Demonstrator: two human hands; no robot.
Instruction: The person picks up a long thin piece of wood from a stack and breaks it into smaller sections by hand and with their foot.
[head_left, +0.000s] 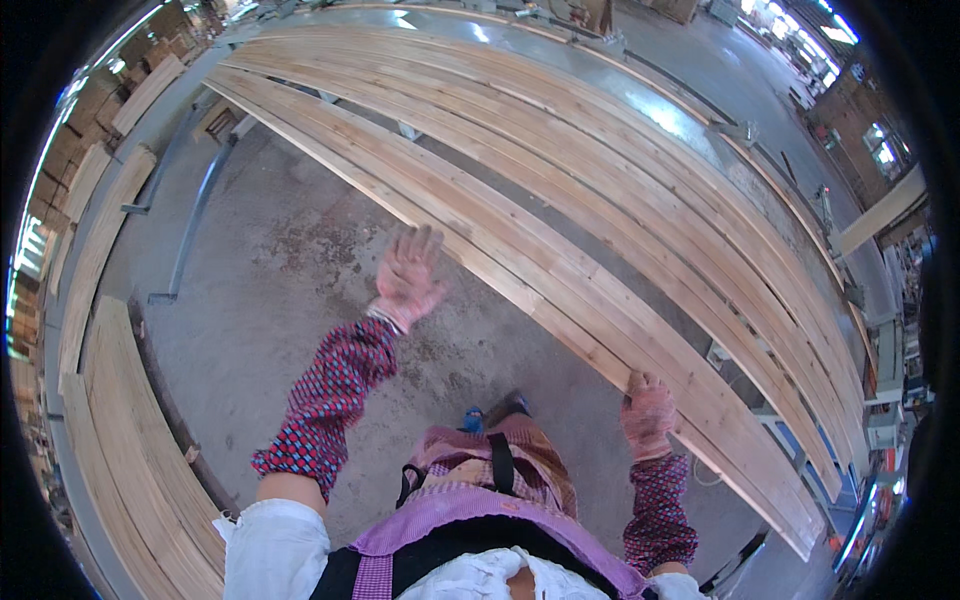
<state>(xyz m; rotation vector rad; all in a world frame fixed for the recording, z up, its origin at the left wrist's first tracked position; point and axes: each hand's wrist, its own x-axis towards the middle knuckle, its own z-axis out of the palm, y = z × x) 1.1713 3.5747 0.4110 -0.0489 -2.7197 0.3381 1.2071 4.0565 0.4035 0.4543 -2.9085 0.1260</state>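
Note:
Long pale wooden planks (pixel 560 270) lie side by side on a raised support, running from far left to near right. My left hand (pixel 408 275), in a pinkish work glove, is open and slightly blurred. Its fingertips reach the edge of the nearest plank (pixel 500 280); whether they touch it I cannot tell. Farther right, my right hand (pixel 650 415), gloved alike, has its fingers curled over the near edge of that plank. A gap separates the nearest few planks from the rest. Patterned sleeve covers are on both forearms.
More planks (pixel 140 430) are stacked along the left side. A metal bar (pixel 195 220) stands out from the rack there. Grey concrete floor (pixel 250 290) lies between the two lots of wood. Machinery (pixel 890 350) shows at the far right.

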